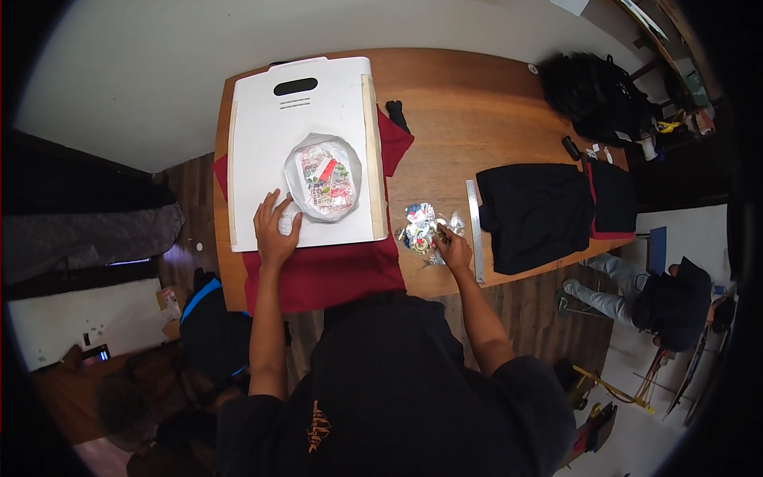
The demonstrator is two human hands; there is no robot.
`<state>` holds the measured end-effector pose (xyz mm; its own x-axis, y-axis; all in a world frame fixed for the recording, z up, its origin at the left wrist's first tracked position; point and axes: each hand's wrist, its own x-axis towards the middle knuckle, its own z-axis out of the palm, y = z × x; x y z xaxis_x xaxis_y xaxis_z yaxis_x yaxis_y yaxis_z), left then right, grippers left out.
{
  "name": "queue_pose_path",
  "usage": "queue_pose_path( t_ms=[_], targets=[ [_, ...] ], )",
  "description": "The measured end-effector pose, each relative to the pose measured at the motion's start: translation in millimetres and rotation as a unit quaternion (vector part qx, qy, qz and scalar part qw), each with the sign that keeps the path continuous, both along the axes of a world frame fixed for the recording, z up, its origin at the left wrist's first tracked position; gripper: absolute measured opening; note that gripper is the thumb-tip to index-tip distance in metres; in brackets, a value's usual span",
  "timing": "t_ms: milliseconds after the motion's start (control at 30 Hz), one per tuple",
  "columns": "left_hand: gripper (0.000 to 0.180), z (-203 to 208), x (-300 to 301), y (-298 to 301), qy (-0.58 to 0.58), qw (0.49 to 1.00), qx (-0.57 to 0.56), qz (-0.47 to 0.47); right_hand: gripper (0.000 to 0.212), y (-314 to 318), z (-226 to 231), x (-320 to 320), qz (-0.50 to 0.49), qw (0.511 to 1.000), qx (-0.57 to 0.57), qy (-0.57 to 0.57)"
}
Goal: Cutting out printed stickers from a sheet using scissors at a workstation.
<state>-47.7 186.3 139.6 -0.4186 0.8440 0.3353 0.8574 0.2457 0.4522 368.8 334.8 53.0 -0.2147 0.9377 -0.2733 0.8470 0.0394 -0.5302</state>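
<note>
My left hand lies on a white plastic board with its fingers apart, close to the lower left rim of a clear plastic bag. Inside the bag is a heap of small printed pieces in red, white and green. To the right of the board, a pile of colourful cut-out pieces, like stickers, lies on the wooden table. My right hand is at the right side of this pile, fingers drawn together; what they pinch, if anything, is too small to name.
Dark red cloth lies beneath the board. A metal ruler and folded black cloth are on the wooden table at right. A black bag stands at the far right corner. People sit right and lower left.
</note>
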Motion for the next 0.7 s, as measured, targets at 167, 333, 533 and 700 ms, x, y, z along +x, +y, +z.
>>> queue_pose_path(
  t_ms=[167, 333, 533, 700],
  targets=[
    [0.038, 0, -1, 0, 0.001, 1.0, 0.0, -0.003, 0.041, -12, 2, -4, -0.011, 1.0, 0.008, -0.018],
    [0.041, 3, -2, 0, -0.013, 1.0, 0.009, 0.003, 0.038, -8, 2, -15, -0.026, 0.997, 0.028, 0.068],
    [0.048, 17, 51, 13, -0.032, 0.997, 0.062, -0.019, 0.031, -3, 18, -41, -0.068, 0.92, 0.11, 0.37],
    [0.024, 16, 89, 29, 0.009, 0.994, 0.004, -0.108, 0.035, 3, 26, -51, -0.03, 0.93, 0.128, 0.344]
  ],
)
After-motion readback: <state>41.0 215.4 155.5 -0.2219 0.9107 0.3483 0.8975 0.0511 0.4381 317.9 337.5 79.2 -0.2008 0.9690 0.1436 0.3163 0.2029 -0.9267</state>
